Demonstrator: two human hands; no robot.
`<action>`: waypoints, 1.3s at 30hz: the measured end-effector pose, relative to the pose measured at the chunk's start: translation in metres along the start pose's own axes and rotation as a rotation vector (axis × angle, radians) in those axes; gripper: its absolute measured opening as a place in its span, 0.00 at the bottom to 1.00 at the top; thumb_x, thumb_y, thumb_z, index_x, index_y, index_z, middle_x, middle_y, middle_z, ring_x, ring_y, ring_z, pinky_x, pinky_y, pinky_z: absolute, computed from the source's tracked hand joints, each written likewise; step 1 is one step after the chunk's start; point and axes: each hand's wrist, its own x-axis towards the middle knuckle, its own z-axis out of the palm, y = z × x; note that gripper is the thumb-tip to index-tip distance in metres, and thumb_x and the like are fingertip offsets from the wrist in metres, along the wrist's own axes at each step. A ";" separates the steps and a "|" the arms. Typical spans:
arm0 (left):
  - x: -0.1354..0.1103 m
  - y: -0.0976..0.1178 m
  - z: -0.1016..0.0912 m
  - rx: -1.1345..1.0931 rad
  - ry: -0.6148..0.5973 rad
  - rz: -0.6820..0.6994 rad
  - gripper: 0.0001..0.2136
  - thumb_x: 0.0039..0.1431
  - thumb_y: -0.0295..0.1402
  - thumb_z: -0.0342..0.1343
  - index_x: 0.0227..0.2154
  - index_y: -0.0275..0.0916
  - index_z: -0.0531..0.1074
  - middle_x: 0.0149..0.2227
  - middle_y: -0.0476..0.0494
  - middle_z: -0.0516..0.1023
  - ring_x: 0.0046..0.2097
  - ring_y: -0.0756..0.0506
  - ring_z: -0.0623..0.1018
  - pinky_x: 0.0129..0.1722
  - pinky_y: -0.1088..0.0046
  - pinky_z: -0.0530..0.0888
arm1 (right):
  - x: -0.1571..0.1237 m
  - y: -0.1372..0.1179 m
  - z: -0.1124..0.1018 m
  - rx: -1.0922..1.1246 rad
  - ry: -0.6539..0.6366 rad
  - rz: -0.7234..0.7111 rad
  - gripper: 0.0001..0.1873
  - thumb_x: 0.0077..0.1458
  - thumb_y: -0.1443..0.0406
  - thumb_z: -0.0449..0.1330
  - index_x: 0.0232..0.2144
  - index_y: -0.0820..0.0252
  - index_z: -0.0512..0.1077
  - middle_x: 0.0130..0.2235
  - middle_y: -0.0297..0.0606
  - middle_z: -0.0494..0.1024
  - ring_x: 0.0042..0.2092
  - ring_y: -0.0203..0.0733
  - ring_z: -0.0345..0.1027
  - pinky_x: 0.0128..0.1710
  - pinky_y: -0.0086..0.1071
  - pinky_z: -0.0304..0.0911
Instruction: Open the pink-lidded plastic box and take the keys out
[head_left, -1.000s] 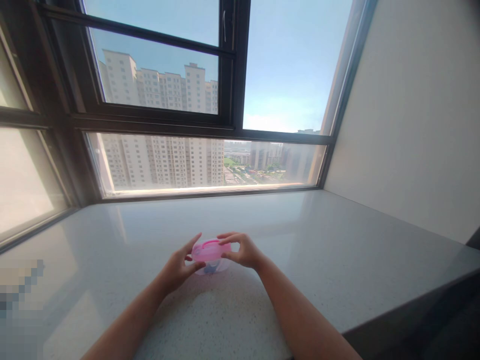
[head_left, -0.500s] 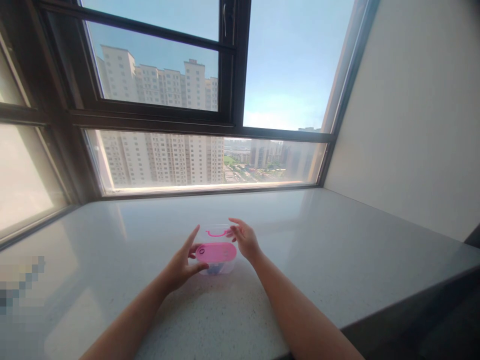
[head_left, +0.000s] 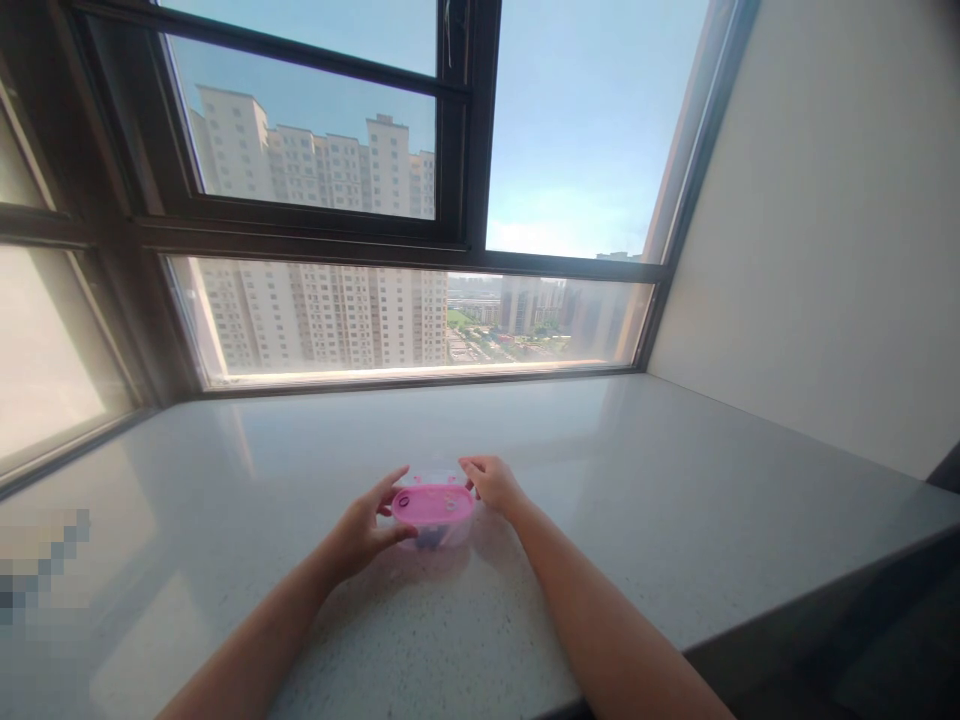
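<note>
A small see-through plastic box [head_left: 442,537] with a pink oval top piece [head_left: 431,505] stands on the pale stone ledge. Something dark shows dimly through its front wall. Behind the pink piece is a clear lid [head_left: 435,476] with small pink parts on it; its outline is faint. My left hand [head_left: 373,522] grips the box's left end, thumb in front and fingers behind. At the right end, my right hand [head_left: 491,482] has its fingers closed at the edge of the clear lid. The exact contact of those fingertips is partly hidden.
The speckled ledge [head_left: 675,480] runs back to a dark-framed window [head_left: 480,262], with tall buildings outside. A white wall [head_left: 817,240] rises on the right. The ledge's front edge drops into a dark area at lower right. A blurred patch [head_left: 37,560] lies at far left.
The clear lid with its pink handle has come down toward the box, and my right hand has lowered with it, fingers drawn closer together. My left hand stays on the box.
</note>
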 end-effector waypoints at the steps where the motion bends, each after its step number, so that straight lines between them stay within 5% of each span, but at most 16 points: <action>1: 0.000 0.000 0.000 0.008 -0.006 0.000 0.39 0.45 0.41 0.63 0.60 0.38 0.54 0.48 0.37 0.75 0.47 0.40 0.74 0.49 0.62 0.69 | -0.001 -0.002 -0.001 -0.005 0.001 -0.006 0.18 0.55 0.56 0.52 0.33 0.63 0.75 0.20 0.33 0.72 0.17 0.30 0.60 0.18 0.24 0.53; 4: 0.002 -0.002 -0.001 0.058 -0.003 0.004 0.38 0.44 0.41 0.63 0.58 0.37 0.57 0.49 0.37 0.74 0.47 0.40 0.74 0.48 0.63 0.69 | -0.003 -0.008 -0.004 -0.027 0.060 -0.021 0.19 0.55 0.56 0.53 0.41 0.62 0.72 0.21 0.32 0.73 0.19 0.31 0.60 0.21 0.25 0.54; 7: 0.003 -0.005 -0.003 0.109 0.026 0.015 0.35 0.44 0.42 0.63 0.56 0.37 0.61 0.51 0.37 0.73 0.48 0.39 0.73 0.46 0.64 0.70 | -0.005 -0.012 -0.008 -0.048 0.134 -0.013 0.18 0.53 0.54 0.55 0.36 0.63 0.70 0.21 0.32 0.71 0.19 0.30 0.59 0.20 0.25 0.53; 13: 0.003 -0.008 -0.003 0.102 0.040 0.009 0.31 0.45 0.42 0.62 0.54 0.39 0.65 0.53 0.37 0.71 0.49 0.38 0.72 0.42 0.65 0.72 | -0.009 -0.015 -0.006 -0.094 -0.075 -0.038 0.12 0.45 0.59 0.61 0.23 0.64 0.69 0.21 0.32 0.70 0.21 0.30 0.60 0.20 0.24 0.51; 18: 0.003 -0.008 -0.002 0.095 0.025 0.012 0.30 0.45 0.42 0.61 0.53 0.38 0.66 0.52 0.36 0.72 0.49 0.38 0.72 0.41 0.65 0.72 | -0.012 -0.020 -0.002 -0.106 -0.007 -0.140 0.05 0.44 0.66 0.60 0.23 0.64 0.73 0.22 0.33 0.73 0.24 0.32 0.61 0.23 0.24 0.54; 30: 0.003 -0.007 -0.003 0.071 0.043 0.018 0.32 0.44 0.41 0.63 0.53 0.39 0.65 0.50 0.37 0.72 0.47 0.39 0.73 0.38 0.68 0.73 | -0.020 -0.037 -0.004 -0.187 0.175 -0.390 0.05 0.46 0.70 0.56 0.23 0.63 0.72 0.24 0.34 0.72 0.26 0.33 0.62 0.28 0.25 0.56; 35: 0.001 -0.009 -0.003 0.085 0.039 0.018 0.29 0.44 0.41 0.62 0.51 0.39 0.67 0.49 0.37 0.73 0.47 0.39 0.73 0.37 0.70 0.72 | -0.020 -0.039 -0.003 -0.097 0.275 -0.361 0.05 0.50 0.67 0.55 0.26 0.62 0.70 0.25 0.33 0.71 0.23 0.31 0.58 0.25 0.25 0.54; 39: 0.001 -0.011 -0.003 0.089 0.050 0.011 0.28 0.44 0.42 0.62 0.50 0.39 0.66 0.52 0.36 0.70 0.49 0.39 0.72 0.37 0.70 0.72 | -0.019 -0.035 0.000 -0.006 0.238 -0.306 0.06 0.52 0.64 0.55 0.28 0.61 0.69 0.19 0.29 0.66 0.19 0.30 0.56 0.20 0.24 0.51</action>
